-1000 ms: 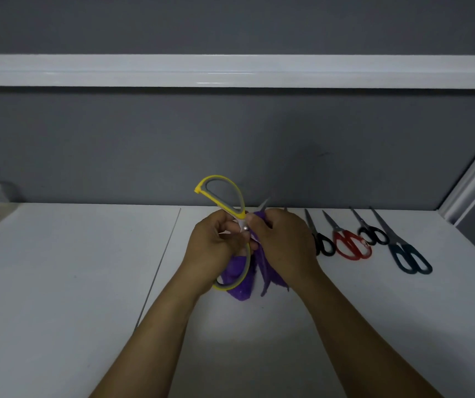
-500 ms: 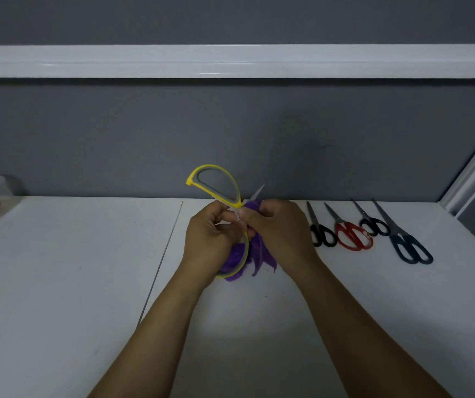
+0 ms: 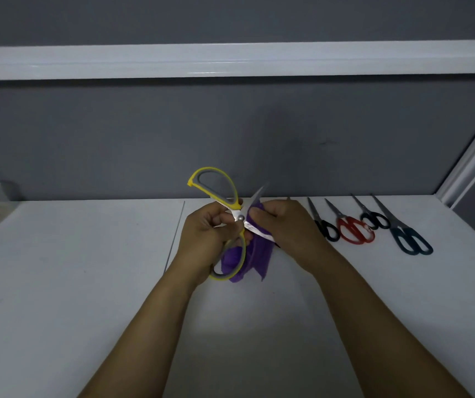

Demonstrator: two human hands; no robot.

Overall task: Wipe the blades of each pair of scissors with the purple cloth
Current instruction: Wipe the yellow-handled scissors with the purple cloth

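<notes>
Yellow scissors [image 3: 237, 214]: being held open above the middle of the table, just short of its far edge, one handle loop rising toward the wall and the other hanging by the left wrist
Wall [image 3: 230, 133]: grey, standing straight up from the table's far edge, closing off the back
Table [image 3: 72, 282]: white top spreading wide left of the arms and toward the camera, giving the most room there; a thin seam [image 3: 173, 234] running front to back just left of the left hand
Rail [image 3: 230, 60]: white band crossing the wall high up
Frame [image 3: 471, 156]: white post slanting down to the far right corner, hemming in that side
Right hand [image 3: 288, 225]: pinching the purple cloth against the lower blade, thumb on top
Left hand [image 3: 204, 237]: curling round the lower handle loop, fingers reaching up near the pivot
Purple cloth [image 3: 259, 254]: bunching round the lower blade, its loose end hanging toward the table
Row by the far edge: lying right of the right hand, tips pointing at the wall; dark blue scissors [image 3: 408, 239] sitting outermost, then small black scissors [image 3: 374, 219], red scissors [image 3: 355, 229], and black scissors [image 3: 326, 228] just beside the right wrist
Blades: standing apart in a V, the upper tip pointing up and right over the far edge
</notes>
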